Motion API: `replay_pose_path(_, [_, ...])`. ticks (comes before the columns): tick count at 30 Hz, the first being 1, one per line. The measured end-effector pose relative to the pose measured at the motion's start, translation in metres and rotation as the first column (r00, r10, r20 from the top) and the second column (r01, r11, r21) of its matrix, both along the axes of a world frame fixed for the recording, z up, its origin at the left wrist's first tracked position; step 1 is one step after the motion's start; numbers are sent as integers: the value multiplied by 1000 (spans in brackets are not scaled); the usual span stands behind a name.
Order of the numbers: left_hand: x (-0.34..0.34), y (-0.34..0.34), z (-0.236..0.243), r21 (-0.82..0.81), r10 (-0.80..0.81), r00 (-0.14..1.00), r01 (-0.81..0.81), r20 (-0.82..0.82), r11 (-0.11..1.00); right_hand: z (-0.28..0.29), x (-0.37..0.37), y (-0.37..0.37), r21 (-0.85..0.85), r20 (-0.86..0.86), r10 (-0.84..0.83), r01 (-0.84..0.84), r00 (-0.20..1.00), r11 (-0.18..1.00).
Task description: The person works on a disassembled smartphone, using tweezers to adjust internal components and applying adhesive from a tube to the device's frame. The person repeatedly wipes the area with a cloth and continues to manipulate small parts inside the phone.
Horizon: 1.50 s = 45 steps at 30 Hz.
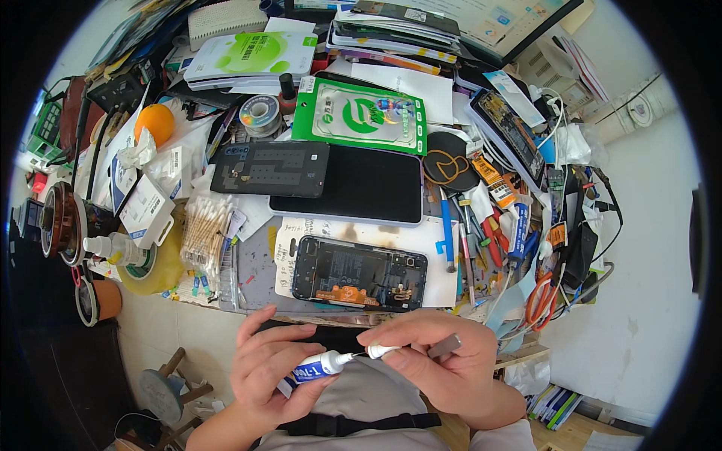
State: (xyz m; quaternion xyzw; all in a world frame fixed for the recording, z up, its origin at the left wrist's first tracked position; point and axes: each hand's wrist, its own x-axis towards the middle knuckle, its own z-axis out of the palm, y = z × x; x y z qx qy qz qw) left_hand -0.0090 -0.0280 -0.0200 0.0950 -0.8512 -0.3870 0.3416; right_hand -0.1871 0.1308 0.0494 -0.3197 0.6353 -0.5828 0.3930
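Observation:
My left hand (274, 368) is closed round a blue-and-white glue tube (314, 368) with a thin nozzle tip pointing right. Between the thumb and fingertips of my right hand (440, 361) is a small white cap (380, 351), just off the nozzle's tip. A flat metal piece (445, 345), its kind unclear, also sticks out from that hand's fingers. Beyond both hands lies an opened phone (359, 274) on a stained white sheet (444, 278), its battery and orange flex cable showing. Behind it, a dark phone back panel (271, 168) overlaps a black phone screen (361, 184).
Cotton swabs (204, 229) in a bag and a spray bottle (116, 248) stand left, near an orange (155, 125). Screwdrivers, pliers (496, 239) and orange-handled scissors (540, 301) crowd the right. A green packet (361, 115), solder spool (260, 115) and paper stacks fill the back.

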Motion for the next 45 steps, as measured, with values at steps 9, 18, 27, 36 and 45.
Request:
replay_pose_path(9, [-4,10,0,38,-44,998,43,38,998,-19,1,-1,-93,-62,33,-39,998,995])
replay_pose_path(18, [-13,21,2,-112,-97,993,103,60,988,-29,-14,23,175,-425,266,-210,865,962])
replay_pose_path(27, [-24,26,7,-265,-134,985,158,105,951,-23,-18,34,208,-318,225,-164,921,964])
replay_pose_path(36, [-34,28,6,-171,32,999,-24,42,985,-8,-43,63,205,-459,-130,247,879,947])
replay_pose_path(45, [-58,-7,6,-406,-30,962,144,273,903,-39,-176,127,37,-763,-558,884,325,465])
